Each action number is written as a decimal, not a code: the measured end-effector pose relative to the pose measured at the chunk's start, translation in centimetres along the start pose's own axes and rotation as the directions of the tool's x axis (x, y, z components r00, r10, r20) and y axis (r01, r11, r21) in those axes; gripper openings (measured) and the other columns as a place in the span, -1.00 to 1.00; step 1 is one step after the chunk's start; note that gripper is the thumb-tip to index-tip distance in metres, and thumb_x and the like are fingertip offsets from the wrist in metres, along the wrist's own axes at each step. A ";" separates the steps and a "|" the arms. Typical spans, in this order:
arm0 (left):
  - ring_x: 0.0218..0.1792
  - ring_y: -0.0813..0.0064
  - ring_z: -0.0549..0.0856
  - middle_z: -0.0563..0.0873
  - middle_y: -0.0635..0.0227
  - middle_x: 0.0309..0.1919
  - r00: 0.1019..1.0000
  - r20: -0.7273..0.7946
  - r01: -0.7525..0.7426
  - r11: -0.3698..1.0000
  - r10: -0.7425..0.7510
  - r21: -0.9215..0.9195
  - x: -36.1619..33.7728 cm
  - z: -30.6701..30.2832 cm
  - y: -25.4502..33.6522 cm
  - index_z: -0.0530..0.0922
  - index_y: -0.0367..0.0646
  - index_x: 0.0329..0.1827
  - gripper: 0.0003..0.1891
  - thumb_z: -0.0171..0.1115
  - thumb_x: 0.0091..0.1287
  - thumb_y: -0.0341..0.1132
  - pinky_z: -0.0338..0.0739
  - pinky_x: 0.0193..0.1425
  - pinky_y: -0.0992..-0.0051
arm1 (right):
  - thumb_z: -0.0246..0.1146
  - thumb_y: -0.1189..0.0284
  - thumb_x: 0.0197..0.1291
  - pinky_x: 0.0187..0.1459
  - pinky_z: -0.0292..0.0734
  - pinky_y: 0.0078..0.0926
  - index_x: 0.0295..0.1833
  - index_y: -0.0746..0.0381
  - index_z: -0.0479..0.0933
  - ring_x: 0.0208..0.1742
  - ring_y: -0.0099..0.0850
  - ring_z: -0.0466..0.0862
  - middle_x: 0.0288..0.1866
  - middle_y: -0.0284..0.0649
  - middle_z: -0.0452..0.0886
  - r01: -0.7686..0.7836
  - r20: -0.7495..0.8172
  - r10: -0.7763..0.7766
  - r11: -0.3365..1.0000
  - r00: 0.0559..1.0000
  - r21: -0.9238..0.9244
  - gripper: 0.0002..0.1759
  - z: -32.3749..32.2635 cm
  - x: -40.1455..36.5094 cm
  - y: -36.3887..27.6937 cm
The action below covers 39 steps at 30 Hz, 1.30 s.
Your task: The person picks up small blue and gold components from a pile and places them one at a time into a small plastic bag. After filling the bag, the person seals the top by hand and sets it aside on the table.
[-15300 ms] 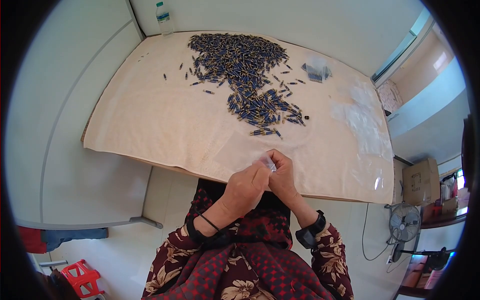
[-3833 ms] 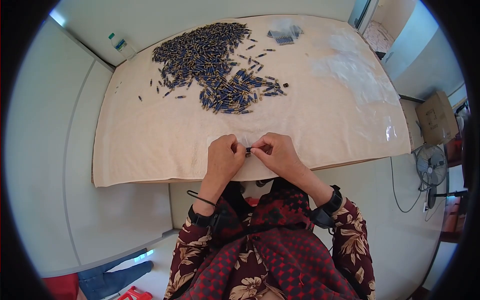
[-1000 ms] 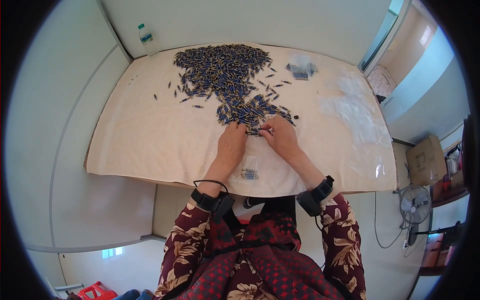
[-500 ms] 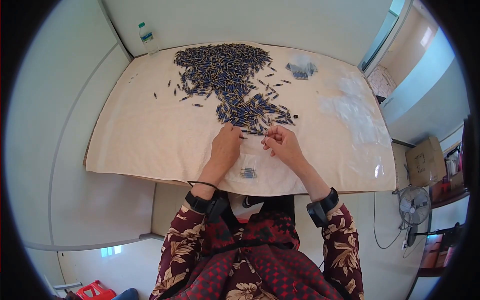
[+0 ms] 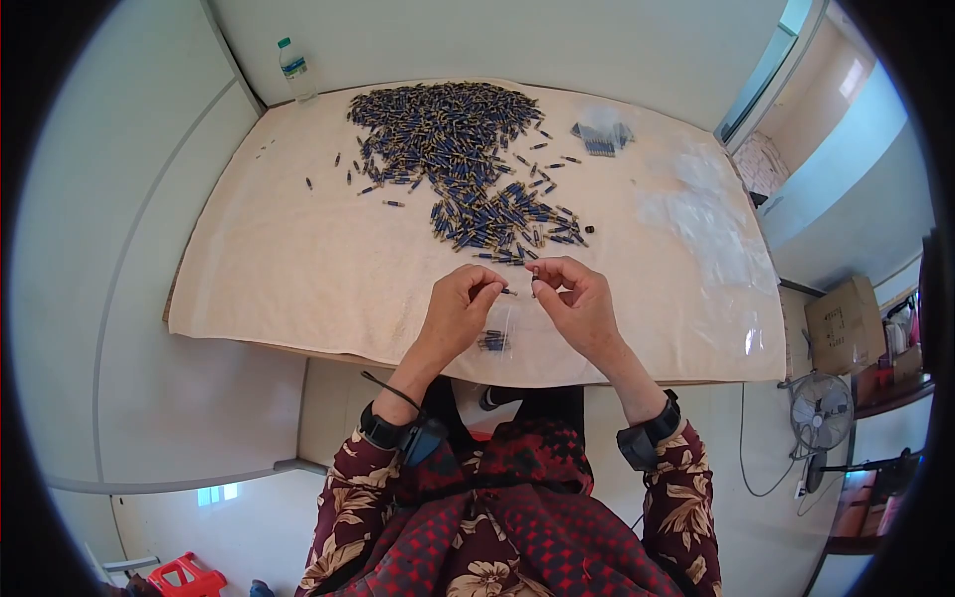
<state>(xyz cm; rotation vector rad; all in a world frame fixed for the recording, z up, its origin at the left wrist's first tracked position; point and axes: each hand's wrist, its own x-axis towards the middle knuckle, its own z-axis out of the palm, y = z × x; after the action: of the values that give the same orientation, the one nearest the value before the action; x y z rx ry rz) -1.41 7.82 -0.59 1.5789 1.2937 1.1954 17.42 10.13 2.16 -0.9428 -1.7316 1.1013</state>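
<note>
My left hand (image 5: 464, 310) pinches a small dark cylindrical piece (image 5: 508, 292) between thumb and fingertips. Close beside it, my right hand (image 5: 579, 306) grips another slim dark piece (image 5: 535, 276), held roughly upright. Both hands hover just in front of a large pile of small dark blue pieces with gold ends (image 5: 448, 139), which spreads toward me. A clear plastic bag (image 5: 504, 323) lies below and between my hands, with several of these pieces (image 5: 492, 340) inside its lower end. Fingers partly hide both held pieces, and their exact kind is too small to tell.
A cream cloth (image 5: 288, 269) covers the table. Filled clear bags (image 5: 602, 137) lie at the back right, with flat clear bags (image 5: 706, 229) spread along the right side. A small black item (image 5: 589, 230) sits near the pile. A water bottle (image 5: 295, 72) stands at the back left.
Both hands have drawn back from the near edge of the pile toward me. A piece now shows in each pinch, and my left hand has turned its fingertips toward the right.
</note>
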 end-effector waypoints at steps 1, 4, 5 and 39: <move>-0.54 0.77 0.46 0.59 0.48 -0.45 1.000 0.001 0.001 1.000 -0.001 -0.001 -0.1 0.1 0.1 0.58 -0.27 -0.12 -0.89 0.15 0.34 -0.50 0.36 -0.49 0.70 | 0.18 0.58 0.24 -0.51 0.43 -0.78 0.04 0.33 0.54 -0.39 -0.70 0.51 -0.31 -0.39 0.56 0.012 0.008 -0.011 1.000 1.000 -0.023 -0.75 0.1 0.0 -0.3; -0.53 0.79 0.46 0.58 0.49 -0.45 0.991 0.004 -0.133 0.987 0.133 0.085 -0.1 0.3 0.4 0.59 -0.27 -0.14 -0.89 0.15 0.34 -0.52 0.37 -0.47 0.71 | 0.18 0.57 0.25 -0.52 0.43 -0.78 0.05 0.31 0.55 -0.39 -0.71 0.50 -0.30 -0.39 0.57 -0.024 0.048 0.024 1.000 0.999 0.001 -0.74 0.4 -0.1 -0.7; -0.53 0.79 0.46 0.58 0.49 -0.45 0.991 0.003 -0.133 0.987 0.134 0.085 -0.2 0.4 0.6 0.59 -0.27 -0.14 -0.89 0.15 0.34 -0.52 0.37 -0.47 0.71 | 0.19 0.56 0.25 -0.52 0.43 -0.79 0.06 0.30 0.55 -0.39 -0.71 0.50 -0.29 -0.39 0.57 -0.072 0.083 0.068 0.996 0.994 0.047 -0.74 0.6 -0.1 -0.7; -0.60 0.69 0.62 0.72 0.30 -0.41 0.964 0.161 0.263 0.855 -0.212 -0.447 -1.7 0.3 2.0 0.60 -0.33 -0.12 -0.83 0.19 0.37 -0.39 0.39 -0.68 0.73 | 0.25 0.60 0.21 -0.48 0.55 -0.72 -0.06 0.39 0.55 -0.35 -0.58 0.66 -0.34 -0.24 0.65 -0.222 0.078 0.208 0.889 0.975 0.400 -0.81 0.0 -0.8 -0.2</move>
<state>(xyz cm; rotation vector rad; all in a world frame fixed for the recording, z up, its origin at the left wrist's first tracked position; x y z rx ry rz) -0.70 5.71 0.90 1.0811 1.0011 1.1416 17.70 9.33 2.15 -0.8655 -1.3628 1.5595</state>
